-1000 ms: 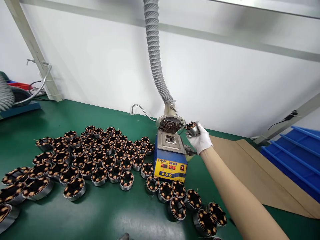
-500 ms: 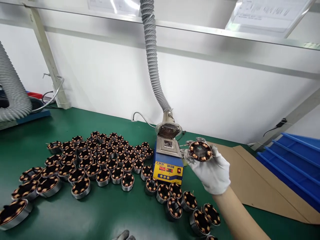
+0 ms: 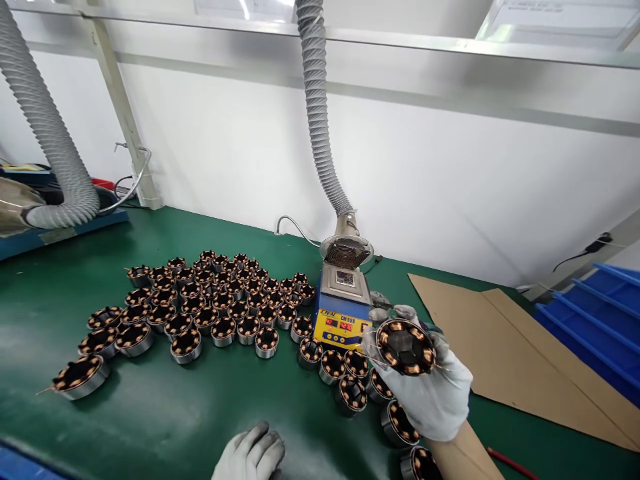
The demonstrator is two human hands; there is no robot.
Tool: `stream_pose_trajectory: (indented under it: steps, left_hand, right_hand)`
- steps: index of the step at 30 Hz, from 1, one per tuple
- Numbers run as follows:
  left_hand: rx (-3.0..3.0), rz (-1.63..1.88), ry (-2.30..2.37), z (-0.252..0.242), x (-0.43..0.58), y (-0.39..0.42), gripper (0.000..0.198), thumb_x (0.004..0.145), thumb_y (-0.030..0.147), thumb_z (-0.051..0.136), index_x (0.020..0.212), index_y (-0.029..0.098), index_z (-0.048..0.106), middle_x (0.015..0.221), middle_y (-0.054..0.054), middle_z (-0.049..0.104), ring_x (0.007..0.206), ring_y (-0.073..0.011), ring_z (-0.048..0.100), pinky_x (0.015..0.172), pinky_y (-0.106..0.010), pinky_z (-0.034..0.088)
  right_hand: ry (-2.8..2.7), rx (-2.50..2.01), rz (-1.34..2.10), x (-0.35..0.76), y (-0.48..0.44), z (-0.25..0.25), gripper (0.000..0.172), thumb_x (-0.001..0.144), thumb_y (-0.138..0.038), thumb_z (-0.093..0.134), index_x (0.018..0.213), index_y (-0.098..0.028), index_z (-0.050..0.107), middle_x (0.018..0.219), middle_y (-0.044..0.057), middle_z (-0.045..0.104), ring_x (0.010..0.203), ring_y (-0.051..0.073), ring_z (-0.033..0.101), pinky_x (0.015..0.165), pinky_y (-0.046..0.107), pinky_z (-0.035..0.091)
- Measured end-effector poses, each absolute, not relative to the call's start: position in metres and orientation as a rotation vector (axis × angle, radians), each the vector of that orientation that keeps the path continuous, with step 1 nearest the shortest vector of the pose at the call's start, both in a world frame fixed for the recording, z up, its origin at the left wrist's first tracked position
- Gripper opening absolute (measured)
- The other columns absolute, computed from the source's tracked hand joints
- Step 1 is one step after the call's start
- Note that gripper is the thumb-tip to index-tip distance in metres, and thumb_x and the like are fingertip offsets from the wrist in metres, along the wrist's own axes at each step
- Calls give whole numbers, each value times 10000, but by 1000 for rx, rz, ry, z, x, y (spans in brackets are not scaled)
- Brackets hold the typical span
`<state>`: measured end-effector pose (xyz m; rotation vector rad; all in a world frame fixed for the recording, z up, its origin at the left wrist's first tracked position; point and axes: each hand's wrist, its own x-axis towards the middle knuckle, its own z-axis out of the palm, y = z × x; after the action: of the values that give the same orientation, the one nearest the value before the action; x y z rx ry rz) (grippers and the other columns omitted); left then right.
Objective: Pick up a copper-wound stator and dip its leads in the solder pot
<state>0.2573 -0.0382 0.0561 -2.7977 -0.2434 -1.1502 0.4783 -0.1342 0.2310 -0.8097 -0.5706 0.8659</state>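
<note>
My right hand [image 3: 433, 400], in a white glove with grey-stained fingers, grips a motor stator [image 3: 383, 357] by its rim. This ring has copper coils around a dark open centre and faces me, in front of the solder pot's right side. At the bottom edge is my left hand [image 3: 250, 455], also gloved, low over the green table with loosely bent fingers and nothing visible in them. The solder pot [image 3: 344, 307], blue with a yellow front panel and lit red digits, stands behind the right hand. Several more stators [image 3: 267, 341] stand left of it, and others [image 3: 353, 395] in front.
A grey ribbed duct [image 3: 317, 113] hangs down to a round hood [image 3: 347, 251] behind the pot. Flat cardboard [image 3: 520, 360] and blue trays [image 3: 595, 320] lie on the right. Another duct [image 3: 50, 127] is at far left. A red stick-like item [image 3: 513, 463] lies near the bottom right.
My right hand has come down and nearer with the stator in it. My left hand has risen further into view at the bottom. The camera view has shifted slightly left.
</note>
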Motion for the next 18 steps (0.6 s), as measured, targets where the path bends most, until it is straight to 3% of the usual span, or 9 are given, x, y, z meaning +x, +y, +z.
stream_pose_trajectory:
  steps: [3, 6, 9, 11, 13, 15, 18]
  left_hand:
    - [-2955, -1283, -269, 81, 267, -49, 153, 887, 241, 426, 851, 234, 574, 714, 72, 721, 701, -92, 678, 641, -193, 511]
    - [-2893, -1653, -298, 104, 284, -64, 258, 937, 254, 302, 878, 220, 551, 707, 50, 705, 704, -86, 658, 710, -211, 497]
    - [-2848, -1758, -261, 128, 298, -77, 266, 944, 258, 282, 963, 192, 539, 732, 17, 708, 759, -103, 656, 793, -233, 479]
    - [-2844, -1802, -309, 143, 303, -82, 267, 934, 313, 315, 1036, 183, 525, 693, 9, 692, 697, -120, 650, 747, -241, 491]
    - [-3005, -1668, -426, 151, 301, -82, 350, 889, 393, 393, 1148, 177, 486, 665, 5, 667, 599, -141, 625, 600, -249, 495]
    - [-3267, -1311, -509, 151, 296, -78, 476, 833, 437, 470, 1243, 197, 434, 691, 1, 664, 552, -150, 603, 501, -251, 474]
    - [-3422, -931, -659, 136, 285, -67, 369, 827, 420, 506, 1175, 297, 512, 717, 14, 677, 560, -126, 614, 536, -209, 487]
  right_hand:
    - [-561, -805, 871, 467, -135, 226, 272, 630, -499, 714, 844, -337, 668, 935, 32, 671, 868, 246, 638, 933, 509, 435]
    - [-550, -767, 897, 455, -134, 220, 247, 629, -486, 723, 821, -338, 675, 924, 35, 681, 857, 243, 641, 956, 505, 420]
    - [-534, -736, 904, 445, -131, 211, 237, 622, -479, 730, 804, -338, 676, 934, 26, 689, 884, 248, 640, 965, 502, 415]
    - [-536, -769, 903, 439, -132, 204, 303, 613, -498, 729, 864, -339, 671, 980, 31, 686, 948, 274, 624, 949, 512, 425]
    - [-578, -863, 937, 431, -135, 194, 376, 621, -501, 722, 951, -332, 655, 1066, 53, 665, 1014, 301, 599, 918, 506, 448]
    - [-635, -971, 957, 423, -138, 182, 395, 636, -486, 715, 990, -325, 642, 1153, 67, 629, 1061, 318, 578, 898, 486, 466]
    - [-706, -1126, 942, 408, -134, 159, 355, 624, -475, 714, 949, -355, 642, 1214, 37, 597, 1115, 340, 545, 887, 482, 484]
